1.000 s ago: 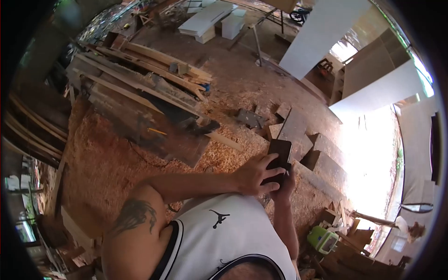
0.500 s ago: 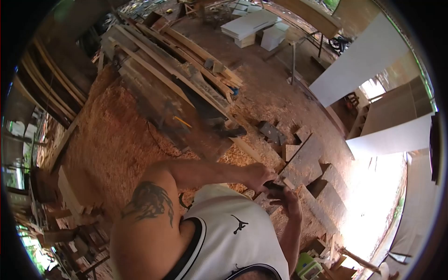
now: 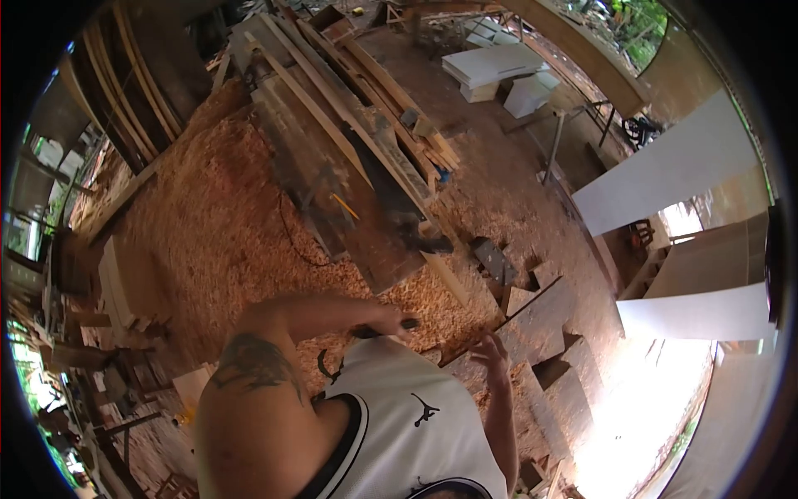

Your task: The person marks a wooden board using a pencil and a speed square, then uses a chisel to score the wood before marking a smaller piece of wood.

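My left hand is closed on a small dark object, just beyond the front of my white shirt; blur hides what the object is. To its right, my right hand has its fingers apart and nothing visible in it. This hand is near the close edge of a dark, flat board. Wood shavings cover the ground beyond my left hand.
Ahead lies a long stack of planks with a yellow pencil-like item near its close end. Wooden blocks sit right of it. White panels are farther back; a large pale panel stands at right.
My hands have moved apart. My left hand has gone left with the dark object, while my right hand has shifted slightly left. The view has turned, so the surroundings sit farther right and lower.
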`<state>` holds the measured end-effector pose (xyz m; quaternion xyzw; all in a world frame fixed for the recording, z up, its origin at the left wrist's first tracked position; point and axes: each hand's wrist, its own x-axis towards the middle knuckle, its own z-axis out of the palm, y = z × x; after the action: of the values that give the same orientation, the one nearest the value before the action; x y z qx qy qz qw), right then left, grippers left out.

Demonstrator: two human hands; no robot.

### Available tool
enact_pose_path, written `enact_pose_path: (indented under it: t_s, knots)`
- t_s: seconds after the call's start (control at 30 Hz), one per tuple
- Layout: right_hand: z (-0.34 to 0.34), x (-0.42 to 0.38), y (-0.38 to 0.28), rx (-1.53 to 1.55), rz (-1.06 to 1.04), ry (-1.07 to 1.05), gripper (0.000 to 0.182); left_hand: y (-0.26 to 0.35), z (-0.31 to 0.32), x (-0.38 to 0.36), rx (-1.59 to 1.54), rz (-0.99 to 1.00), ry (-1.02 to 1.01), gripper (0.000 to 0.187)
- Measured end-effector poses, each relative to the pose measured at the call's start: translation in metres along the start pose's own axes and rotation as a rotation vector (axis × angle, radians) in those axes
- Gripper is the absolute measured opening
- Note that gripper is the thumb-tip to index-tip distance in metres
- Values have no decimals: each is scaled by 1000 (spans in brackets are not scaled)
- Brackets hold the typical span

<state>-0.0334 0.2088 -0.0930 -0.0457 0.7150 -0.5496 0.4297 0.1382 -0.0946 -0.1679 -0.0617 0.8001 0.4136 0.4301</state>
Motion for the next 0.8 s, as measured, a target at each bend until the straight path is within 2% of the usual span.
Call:
enact_pose_path:
  t_s: [0.07,0.13,0.2,0.3,0.33,0.4,0.47,0.5,0.53,0.6,0.7,0.8]
  knots:
    - [-16,1,32,-7,91,-12,57,-46,32,-13,-82,-184,-99,96]
    - [-30,-2,55,-60,199,-32,56,-87,65,-14,-483,-484,-381,84]
    - [-41,-11,74,-77,234,-2,51,-85,78,-52,-615,-636,-454,70]
    - [-52,-17,94,-104,261,6,48,-58,79,-85,-746,-525,-422,67]
    - [-59,-15,107,-114,267,4,47,-66,88,-72,-732,-460,-363,68]
    - [-73,-8,137,-311,24,-88,47,-87,103,-40,-697,-332,-246,71]
    - [-75,-5,137,-369,-18,-113,47,-59,83,-40,-465,-261,-232,75]
    - [-68,-6,120,-333,61,-94,47,-42,75,-43,-353,-226,-224,78]
    - [-62,-6,106,-296,140,-74,47,-33,75,-47,-406,-248,-155,72]
    - [-61,4,108,-273,161,-75,47,-18,77,-54,-505,-293,-23,63]
    - [-57,20,102,-220,214,-151,49,-10,79,-51,-654,-427,-97,65]
    - [-40,29,97,-130,229,-308,44,-6,90,-49,-752,-460,-42,60]
